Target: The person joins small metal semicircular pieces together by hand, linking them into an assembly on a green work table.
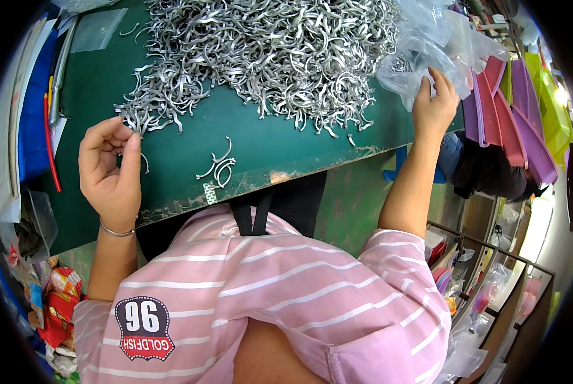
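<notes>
Pinching at the near edge of the big pile of metal clips (261, 57), the person's left hand (110, 169) has its grip closed, thumb against fingertips. It looks like it is clamped on a thin curved clip, but the clip is too small and hidden to be sure. The pile is just above and to the right of that grip, touching the fingers.

The right hand (435, 105) is up at the far side of the green counter (171, 166). Its fingers are bent on the clear plastic bags (440, 45), and the grip looks closed on a bit of bag. The pile lies just left of that grip.

Only a few clips (217, 169) lie apart from the pile, near the counter's front edge, below and to the right of the left grip. Nearly all the clips are still in the heap, so the work looks like it has hardly begun, or there is lots left. Whether the bags hold any clips cannot be told.

Pink and purple flat pieces (504, 115) stand right of the bags.
</notes>
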Demonstrator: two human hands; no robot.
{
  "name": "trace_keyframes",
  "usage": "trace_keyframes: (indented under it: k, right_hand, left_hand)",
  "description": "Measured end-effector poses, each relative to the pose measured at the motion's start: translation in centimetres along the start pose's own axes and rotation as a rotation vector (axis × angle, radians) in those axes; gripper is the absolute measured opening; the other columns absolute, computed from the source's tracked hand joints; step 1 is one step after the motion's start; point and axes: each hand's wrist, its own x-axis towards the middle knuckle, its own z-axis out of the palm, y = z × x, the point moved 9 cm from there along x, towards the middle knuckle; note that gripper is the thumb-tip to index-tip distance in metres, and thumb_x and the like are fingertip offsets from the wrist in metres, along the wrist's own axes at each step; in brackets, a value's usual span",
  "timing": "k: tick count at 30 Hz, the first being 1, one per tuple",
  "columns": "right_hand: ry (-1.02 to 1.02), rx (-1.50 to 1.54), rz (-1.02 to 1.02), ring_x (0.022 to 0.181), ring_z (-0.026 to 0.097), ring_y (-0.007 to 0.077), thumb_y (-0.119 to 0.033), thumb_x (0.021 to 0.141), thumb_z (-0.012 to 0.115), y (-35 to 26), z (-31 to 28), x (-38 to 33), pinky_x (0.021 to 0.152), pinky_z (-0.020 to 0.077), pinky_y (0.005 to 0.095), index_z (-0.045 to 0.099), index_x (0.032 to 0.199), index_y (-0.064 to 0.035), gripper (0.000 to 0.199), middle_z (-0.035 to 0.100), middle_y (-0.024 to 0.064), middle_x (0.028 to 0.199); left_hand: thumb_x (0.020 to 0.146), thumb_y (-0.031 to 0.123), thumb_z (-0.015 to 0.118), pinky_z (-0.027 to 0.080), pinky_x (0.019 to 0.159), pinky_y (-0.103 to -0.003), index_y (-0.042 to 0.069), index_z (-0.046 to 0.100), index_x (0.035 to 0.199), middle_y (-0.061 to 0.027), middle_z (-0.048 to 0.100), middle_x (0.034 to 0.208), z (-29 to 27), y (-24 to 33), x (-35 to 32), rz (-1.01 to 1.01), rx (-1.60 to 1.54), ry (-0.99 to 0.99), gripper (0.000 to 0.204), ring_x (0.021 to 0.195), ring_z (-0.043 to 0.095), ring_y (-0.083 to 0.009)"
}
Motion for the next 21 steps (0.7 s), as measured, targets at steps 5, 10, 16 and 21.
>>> trace_keyframes:
  k: [5,10,16,21]
  right_hand:
    - [-0.627,0.673,0.116,0.075,0.063,0.0294,-0.001,0.077,0.070,-7.0,-0.8,-3.6,0.068,0.0498,0.0337,0.068,0.095,-0.0010,0.018,0.065,0.0124,0.087]
    - [-0.782,0.671,0.183,0.073,0.063,0.0292,0.001,0.074,0.071,-9.7,-0.4,-7.9,0.065,0.0497,0.0363,0.065,0.086,0.0003,0.014,0.061,0.0141,0.080]
    - [-0.524,0.437,0.289,0.073,0.064,0.0305,0.003,0.078,0.066,-4.0,-0.6,-6.9,0.067,0.0510,0.0357,0.067,0.086,0.0005,0.008,0.064,0.0155,0.083]
    - [-0.466,0.487,0.132,0.084,0.061,0.0289,0.000,0.076,0.070,-4.6,-0.6,-7.0,0.074,0.0487,0.0362,0.068,0.087,-0.0014,0.011,0.064,0.0116,0.089]
  left_hand:
    - [0.084,-0.012,0.063,0.047,0.077,-0.023,-0.005,0.055,0.117,-0.0076,0.059,0.099,-0.2,0.0,0.0,0.008,-0.001,0.006,0.034,0.085,0.057,-0.0103]
    - [0.084,-0.012,0.063,0.047,0.077,-0.023,-0.005,0.055,0.117,-0.0080,0.059,0.099,0.0,-0.1,-0.1,-0.003,-0.006,-0.004,0.034,0.085,0.057,-0.0105]
    - [0.085,-0.012,0.062,0.047,0.077,-0.022,-0.005,0.054,0.117,-0.0081,0.059,0.099,-0.1,-0.1,-0.1,-0.007,0.001,0.001,0.034,0.085,0.057,-0.0105]
    - [0.085,-0.012,0.062,0.048,0.077,-0.022,-0.005,0.055,0.117,-0.0079,0.059,0.099,-0.1,-0.3,-0.1,-0.013,-0.005,0.002,0.033,0.085,0.057,-0.0103]
